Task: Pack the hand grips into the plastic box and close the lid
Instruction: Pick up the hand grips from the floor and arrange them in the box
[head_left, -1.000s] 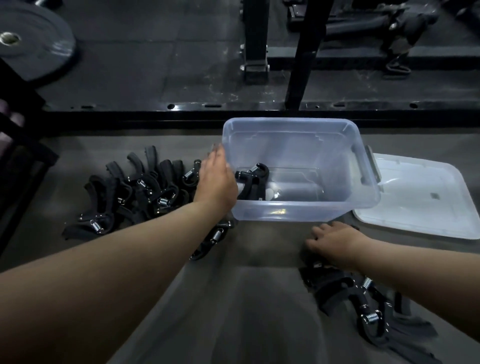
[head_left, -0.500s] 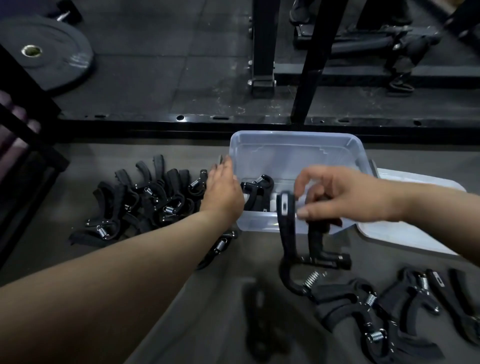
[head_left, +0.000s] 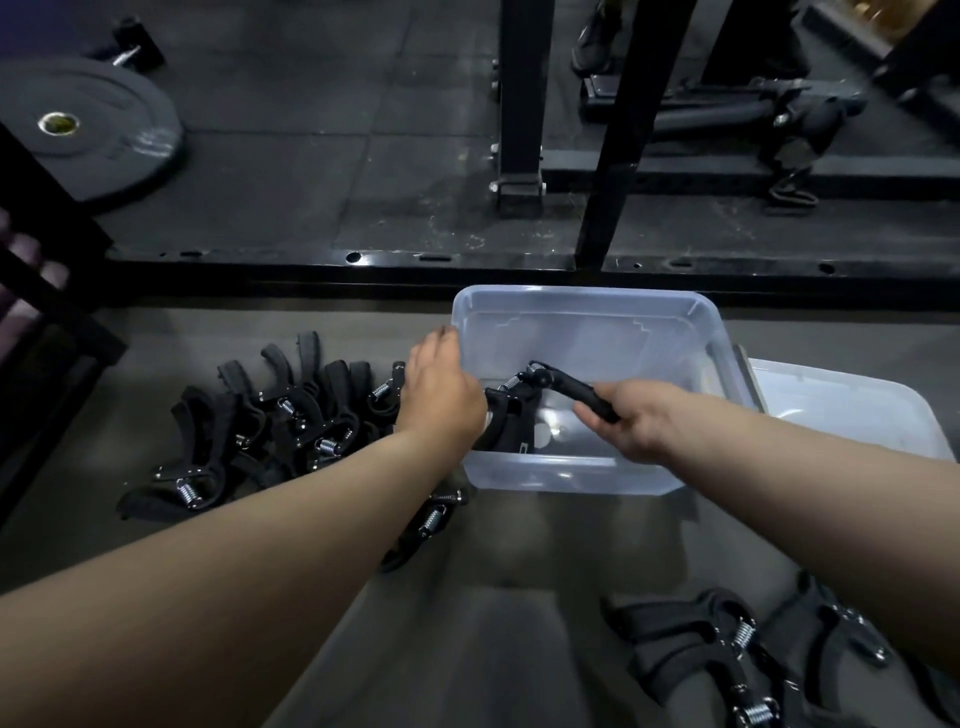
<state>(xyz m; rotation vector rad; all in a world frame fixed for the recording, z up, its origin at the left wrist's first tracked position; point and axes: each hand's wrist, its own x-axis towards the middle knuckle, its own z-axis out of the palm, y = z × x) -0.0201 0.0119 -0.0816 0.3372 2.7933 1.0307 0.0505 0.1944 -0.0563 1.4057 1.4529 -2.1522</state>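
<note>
Two hands met at the clear plastic box (head_left: 571, 475) on the floor (head_left: 156, 332). The right hand (head_left: 639, 426) gripped a hand grip (head_left: 566, 387) by one handle inside it; the left hand (head_left: 441, 400), fingers relaxed, rested on its left wall. Laying the grip flat beside the packed grips (head_left: 511, 426) would probably save room.
</note>
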